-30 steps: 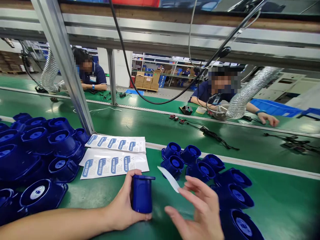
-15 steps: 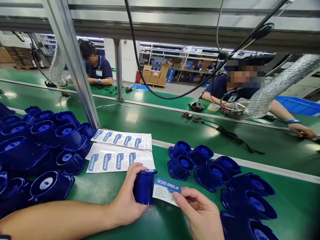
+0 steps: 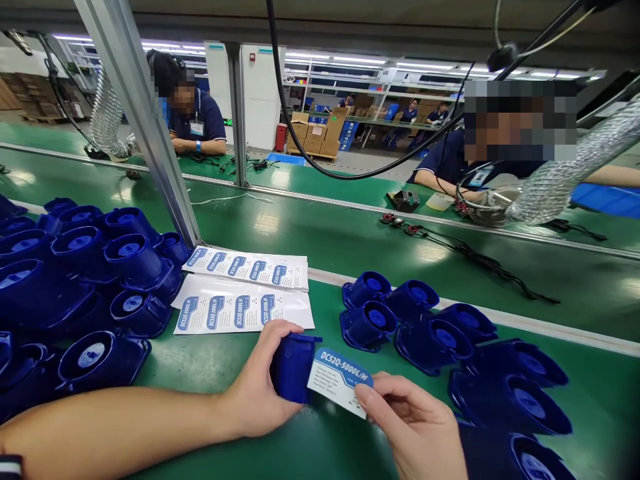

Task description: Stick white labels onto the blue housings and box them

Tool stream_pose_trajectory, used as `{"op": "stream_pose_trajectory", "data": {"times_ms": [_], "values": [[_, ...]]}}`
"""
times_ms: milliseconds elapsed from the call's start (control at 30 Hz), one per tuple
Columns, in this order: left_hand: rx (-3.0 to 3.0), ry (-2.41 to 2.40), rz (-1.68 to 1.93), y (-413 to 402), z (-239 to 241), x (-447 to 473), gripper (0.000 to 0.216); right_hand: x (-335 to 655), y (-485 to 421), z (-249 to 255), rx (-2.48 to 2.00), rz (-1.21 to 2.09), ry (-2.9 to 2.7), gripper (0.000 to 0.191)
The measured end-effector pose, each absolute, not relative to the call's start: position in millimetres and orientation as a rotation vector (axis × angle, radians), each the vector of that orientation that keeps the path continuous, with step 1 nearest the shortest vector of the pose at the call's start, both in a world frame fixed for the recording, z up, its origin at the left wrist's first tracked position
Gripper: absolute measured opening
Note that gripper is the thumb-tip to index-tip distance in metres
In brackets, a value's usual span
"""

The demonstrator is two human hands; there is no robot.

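My left hand [image 3: 263,393] is wrapped round a dark blue plastic housing [image 3: 294,367], held on its side above the green bench. Between the thumb and fingers of my right hand [image 3: 417,420] is a blue and white sticker label [image 3: 340,380] printed DC52Q-5000L/H. The label's left edge meets or overlaps the side of the housing; I cannot tell whether it sticks there. Behind my left hand lie two label sheets, the nearer sheet [image 3: 293,315] and the farther sheet [image 3: 297,263], with several labels on them.
Many blue housings [image 3: 133,250] crowd the left side, and several more [image 3: 373,323] stand on the right. A metal post [image 3: 145,127] rises at the back left. Across the bench, two people sit near silver ducts [image 3: 560,173] and black cables [image 3: 480,253].
The view has tilted and shifted slightly. Both hands keep their holds, with the label still against or close to the housing's right side; the housing looks slightly turned.
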State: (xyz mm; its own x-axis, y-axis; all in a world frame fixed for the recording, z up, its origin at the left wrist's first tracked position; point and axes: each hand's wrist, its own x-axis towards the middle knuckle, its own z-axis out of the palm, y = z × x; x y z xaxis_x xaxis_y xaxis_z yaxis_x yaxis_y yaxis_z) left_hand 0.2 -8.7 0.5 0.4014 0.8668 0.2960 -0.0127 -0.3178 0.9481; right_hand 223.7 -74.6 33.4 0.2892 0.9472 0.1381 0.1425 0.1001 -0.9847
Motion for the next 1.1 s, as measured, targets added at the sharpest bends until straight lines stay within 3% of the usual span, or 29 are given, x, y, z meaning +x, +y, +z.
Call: {"op": "stream_pose_trajectory", "data": {"times_ms": [133,300,1100], "values": [[1.646,0.774,1.06,-8,2,0,0.082,213,-74,28,-1.371,1.019,-0.998,0.033],[1.673,0.764,1.034,-8,3,-1,0.082,215,-73,22,-1.378,1.107,-1.017,0.032],[1.668,0.783,1.022,-8,4,-1,0.086,212,-75,21,-1.407,1.105,-1.047,0.033]]}}
